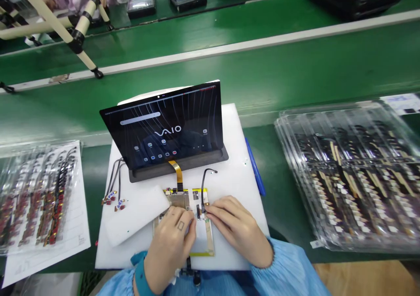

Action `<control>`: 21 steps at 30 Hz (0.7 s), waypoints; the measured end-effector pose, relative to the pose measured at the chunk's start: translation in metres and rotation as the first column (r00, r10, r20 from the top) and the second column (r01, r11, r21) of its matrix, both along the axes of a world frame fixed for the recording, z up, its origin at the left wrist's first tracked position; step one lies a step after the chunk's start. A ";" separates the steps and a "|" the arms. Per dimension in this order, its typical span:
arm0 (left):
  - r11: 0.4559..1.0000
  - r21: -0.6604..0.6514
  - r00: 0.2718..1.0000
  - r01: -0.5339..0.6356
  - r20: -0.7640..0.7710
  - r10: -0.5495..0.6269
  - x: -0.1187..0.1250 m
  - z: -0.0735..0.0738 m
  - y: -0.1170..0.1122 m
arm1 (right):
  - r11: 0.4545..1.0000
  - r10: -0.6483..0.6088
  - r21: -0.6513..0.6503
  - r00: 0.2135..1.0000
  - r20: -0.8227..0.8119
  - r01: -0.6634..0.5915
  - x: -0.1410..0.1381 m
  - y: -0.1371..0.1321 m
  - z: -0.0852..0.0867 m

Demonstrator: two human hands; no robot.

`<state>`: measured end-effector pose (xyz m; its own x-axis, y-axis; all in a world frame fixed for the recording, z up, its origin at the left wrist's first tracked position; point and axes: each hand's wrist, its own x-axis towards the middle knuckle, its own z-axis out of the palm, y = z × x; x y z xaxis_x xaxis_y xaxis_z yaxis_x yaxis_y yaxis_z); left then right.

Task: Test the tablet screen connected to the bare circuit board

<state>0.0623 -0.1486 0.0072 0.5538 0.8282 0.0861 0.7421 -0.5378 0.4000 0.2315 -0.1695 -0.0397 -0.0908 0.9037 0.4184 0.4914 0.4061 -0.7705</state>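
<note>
While a clear plastic sleeve of red-and-black flex cables [39, 195] lies far left, a white foam block [134, 215] sits just beside the left hand [170, 243], its fingers curled on a gold-edged circuit board [173, 200] — ribbon-linked to a black VAIO tablet [160, 130] — and the right hand [238, 230] narrowly pinches a thin black cable [202, 191] there; a clear tray of cables [348, 173] lies far right.
</note>
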 end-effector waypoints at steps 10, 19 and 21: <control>0.999 0.015 0.999 0.038 0.033 -0.039 -0.004 -0.002 0.000 | 1.000 0.000 -0.004 1.000 -0.007 0.000 -0.001 0.000 -0.002; 0.988 0.048 0.989 0.146 -0.019 -0.145 -0.015 -0.005 -0.004 | 0.999 0.023 -0.024 0.998 -0.050 -0.024 -0.001 -0.001 -0.010; 0.985 0.020 0.984 0.171 -0.052 -0.169 -0.020 -0.012 -0.006 | 0.999 0.027 -0.045 0.998 -0.057 -0.030 0.000 -0.003 -0.016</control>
